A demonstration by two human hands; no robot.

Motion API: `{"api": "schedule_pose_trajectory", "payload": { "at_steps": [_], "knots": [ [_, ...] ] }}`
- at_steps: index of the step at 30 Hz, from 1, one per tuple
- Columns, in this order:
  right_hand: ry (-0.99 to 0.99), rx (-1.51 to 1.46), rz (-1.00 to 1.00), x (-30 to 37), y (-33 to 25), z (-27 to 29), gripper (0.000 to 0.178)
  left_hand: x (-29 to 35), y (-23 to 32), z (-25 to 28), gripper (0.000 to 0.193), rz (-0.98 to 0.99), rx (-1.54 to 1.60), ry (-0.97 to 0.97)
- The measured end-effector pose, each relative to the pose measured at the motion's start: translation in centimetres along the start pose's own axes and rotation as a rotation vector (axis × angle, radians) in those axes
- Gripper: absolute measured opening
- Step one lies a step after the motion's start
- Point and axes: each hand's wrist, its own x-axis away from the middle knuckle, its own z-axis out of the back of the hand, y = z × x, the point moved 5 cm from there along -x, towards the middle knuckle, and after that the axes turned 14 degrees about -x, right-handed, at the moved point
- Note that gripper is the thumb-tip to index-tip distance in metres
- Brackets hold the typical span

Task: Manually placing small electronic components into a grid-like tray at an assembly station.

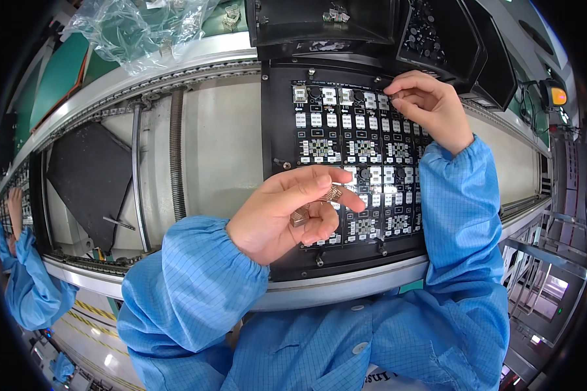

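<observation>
Head view: the left hand (293,207) is half curled, palm turned up, cradling several small metal parts (299,217) in its fingers above the left half of a black fixture (277,133), toward its near edge. The right hand (432,107) reaches over the fixture's far right corner, thumb and forefinger brought close together just over the boards; whether a part sits between them I cannot tell. Both wrists come out of blue gridded sleeves (460,208).

Inside the fixture lies a panel of black circuit boards (341,151), set with rows of white rectangular components. Black round parts (316,92) and silvery square parts (299,95) stand along its far edge.

Just beyond the fixture's far edge is a black bin (293,31) holding a few metal pieces (336,15); to its right, a second black bin (460,42) contains dark round parts (424,32). Left of the fixture, between the conveyor rails, a coiled rod (177,156), a smooth rod (136,176) and a black sheet (88,186) can be seen. A clear plastic bag (147,32) lies beyond the far rail. At far left, another person's hand (15,208) reaches over more boards.
</observation>
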Motion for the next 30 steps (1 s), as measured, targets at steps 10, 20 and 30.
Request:
{"api": "schedule_pose_trajectory", "payload": {
  "at_steps": [10,20,30],
  "knots": [
    [0.038,0.78,0.401,0.2,-1.4,-2.5,0.029,0.1,0.2,-0.2,0.034,-0.015,-0.043,0.077],
    [0.046,0.762,0.349,0.0,-1.3,-3.5,0.033,0.2,0.1,0.0,0.041,-0.002,-0.038,0.067],
    [0.03,0.781,0.378,-0.2,-1.5,-4.2,0.033,0.3,0.3,-0.1,0.041,-0.01,-0.088,0.078]
  ]
}}
